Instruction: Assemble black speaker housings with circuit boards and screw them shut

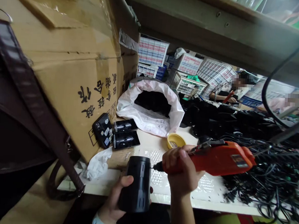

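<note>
A black, slotted cylindrical housing [137,185] is gripped in my left hand [116,195], thumb on its near left side and fingertips showing at the right. My right hand [183,169] is wrapped round a red electric screwdriver [219,159] lying nearly level. Its bit points left and meets the upper right side of the housing; whether a screw sits at the tip is too small to tell. Just beyond my right hand stands a yellow bowl [176,140] of small metal screws. Two black glossy parts [126,140] lie behind the housing, beside a stickered black phone case [103,129].
A tall cardboard box [78,78] walls off the left. At the back sits an open white sack [151,117] with black contents. Black cords [256,184] heap up on the right. Crumpled tissue [98,164] lies near the box. A shelf beam [206,26] crosses overhead; a co-worker [232,91] sits beyond.
</note>
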Motion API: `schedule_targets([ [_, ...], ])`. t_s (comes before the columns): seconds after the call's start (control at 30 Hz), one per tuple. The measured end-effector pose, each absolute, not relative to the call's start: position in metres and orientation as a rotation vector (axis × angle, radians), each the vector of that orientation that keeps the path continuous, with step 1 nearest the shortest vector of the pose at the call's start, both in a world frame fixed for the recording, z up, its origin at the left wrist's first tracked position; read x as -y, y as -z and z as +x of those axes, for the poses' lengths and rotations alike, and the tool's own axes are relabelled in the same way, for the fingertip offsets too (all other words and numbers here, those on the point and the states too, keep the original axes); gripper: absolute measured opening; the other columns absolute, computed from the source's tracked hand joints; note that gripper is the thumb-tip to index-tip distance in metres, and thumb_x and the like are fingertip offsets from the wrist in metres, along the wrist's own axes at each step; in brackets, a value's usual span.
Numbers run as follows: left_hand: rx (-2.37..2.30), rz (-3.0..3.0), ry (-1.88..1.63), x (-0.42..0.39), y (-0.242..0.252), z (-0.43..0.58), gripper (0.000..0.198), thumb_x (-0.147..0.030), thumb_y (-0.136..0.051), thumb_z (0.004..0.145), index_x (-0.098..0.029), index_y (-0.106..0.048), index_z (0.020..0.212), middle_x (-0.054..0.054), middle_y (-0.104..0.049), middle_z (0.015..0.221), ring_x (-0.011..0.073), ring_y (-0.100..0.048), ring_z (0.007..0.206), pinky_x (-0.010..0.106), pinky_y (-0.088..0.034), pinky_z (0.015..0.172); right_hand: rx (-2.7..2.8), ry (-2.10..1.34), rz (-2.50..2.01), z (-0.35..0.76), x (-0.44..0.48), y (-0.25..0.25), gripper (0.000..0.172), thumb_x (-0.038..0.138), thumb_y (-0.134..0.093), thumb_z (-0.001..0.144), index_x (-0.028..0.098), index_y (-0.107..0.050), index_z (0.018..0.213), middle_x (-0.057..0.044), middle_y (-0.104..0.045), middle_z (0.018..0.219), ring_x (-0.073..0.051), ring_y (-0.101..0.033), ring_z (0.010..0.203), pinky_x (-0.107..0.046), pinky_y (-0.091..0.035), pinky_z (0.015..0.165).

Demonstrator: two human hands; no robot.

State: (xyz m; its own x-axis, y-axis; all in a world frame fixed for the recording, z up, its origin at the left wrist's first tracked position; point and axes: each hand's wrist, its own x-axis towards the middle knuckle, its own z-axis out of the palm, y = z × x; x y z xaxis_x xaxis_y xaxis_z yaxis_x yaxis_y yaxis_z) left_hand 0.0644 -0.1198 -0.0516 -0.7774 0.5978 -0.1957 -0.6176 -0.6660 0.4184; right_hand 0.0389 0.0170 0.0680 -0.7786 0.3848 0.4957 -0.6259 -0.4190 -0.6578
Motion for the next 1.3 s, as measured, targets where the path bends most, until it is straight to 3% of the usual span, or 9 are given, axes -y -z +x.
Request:
schedule_targets([
  [0.17, -0.414, 0.261, -2.29, 0.125, 0.066, 0.064, 0.053, -0.051, -0.068, 0.078, -0.01, -0.072, 0.111, 0.018, -0.076, 0.096, 0.0276, -0.075, 0.077, 0.029, -0.057, 0.065, 1.365, -2.293, 0.773, 0.047, -0.023, -0.067, 0.01, 0.021, -0.061, 0.084, 0.023, -0.053, 0.078, 0.009, -0.041, 0.046, -0.009, -0.039, 0.038, -0.02, -0.038, 0.04],
  [0.3, -0.312, 0.306, -2.241, 0.127, 0.068, 0.062, 0.053, -0.051, -0.061, 0.082, -0.009, -0.071, 0.113, 0.018, -0.076, 0.098, 0.0259, -0.075, 0.082, 0.028, -0.057, 0.069, 1.389, -2.387, 0.982, 0.036, -0.022, -0.065, 0.015, 0.026, -0.067, 0.075, 0.023, -0.052, 0.075, 0.009, -0.038, 0.048, -0.008, -0.036, 0.036, -0.019, -0.032, 0.037],
  [0.47, -0.24, 0.329, -2.298, 0.128, 0.063, 0.058, 0.05, -0.047, -0.058, 0.084, -0.009, -0.07, 0.115, 0.016, -0.076, 0.101, 0.0255, -0.073, 0.091, 0.033, -0.058, 0.075, 1.378, -2.44, 1.152, 0.02, -0.017, -0.07, 0.01, 0.023, -0.065, 0.078, 0.022, -0.055, 0.078, 0.009, -0.04, 0.047, -0.008, -0.037, 0.035, -0.018, -0.034, 0.035],
  [0.6, -0.288, 0.356, -2.388, 0.123, 0.06, 0.057, 0.053, -0.045, -0.061, 0.083, -0.012, -0.065, 0.125, 0.016, -0.075, 0.103, 0.025, -0.072, 0.093, 0.033, -0.057, 0.078, 1.341, -2.39, 0.753, 0.027, -0.019, -0.077, 0.006, 0.022, -0.064, 0.08, 0.02, -0.059, 0.084, 0.007, -0.045, 0.048, -0.008, -0.041, 0.037, -0.019, -0.036, 0.036],
  [0.8, -0.442, 0.265, -2.378, 0.114, 0.05, 0.059, 0.048, -0.036, -0.073, 0.073, -0.016, -0.07, 0.116, 0.012, -0.076, 0.103, 0.026, -0.073, 0.087, 0.034, -0.058, 0.077, 1.149, -2.19, 0.257, 0.055, -0.017, -0.082, 0.009, 0.02, -0.066, 0.078, 0.02, -0.059, 0.083, 0.006, -0.048, 0.047, -0.01, -0.044, 0.04, -0.022, -0.043, 0.042],
  [0.9, -0.405, 0.238, -2.413, 0.115, 0.043, 0.059, 0.058, -0.032, -0.075, 0.069, -0.019, -0.065, 0.124, 0.01, -0.075, 0.102, 0.0237, -0.072, 0.083, 0.034, -0.06, 0.075, 1.121, -2.135, 0.177, 0.067, -0.019, -0.088, 0.008, 0.019, -0.066, 0.078, 0.02, -0.059, 0.081, 0.006, -0.049, 0.047, -0.01, -0.045, 0.041, -0.022, -0.044, 0.042],
  [1.07, -0.251, 0.3, -2.564, 0.119, 0.038, 0.055, 0.051, -0.035, -0.069, 0.077, -0.021, -0.065, 0.125, 0.011, -0.072, 0.111, 0.0263, -0.068, 0.1, 0.039, -0.059, 0.082, 1.184, -2.094, 0.366, 0.089, -0.036, -0.095, 0.008, 0.021, -0.057, 0.087, 0.02, -0.062, 0.093, 0.006, -0.047, 0.051, -0.009, -0.044, 0.041, -0.02, -0.044, 0.041],
  [1.3, -0.212, 0.371, -2.545, 0.119, 0.045, 0.055, 0.052, -0.033, -0.064, 0.08, -0.024, -0.059, 0.132, 0.01, -0.064, 0.131, 0.0286, -0.066, 0.108, 0.042, -0.058, 0.087, 1.215, -2.324, 0.228, 0.081, -0.023, -0.067, 0.004, 0.024, -0.057, 0.088, 0.022, -0.06, 0.09, 0.007, -0.046, 0.051, -0.009, -0.046, 0.045, -0.021, -0.045, 0.045],
])
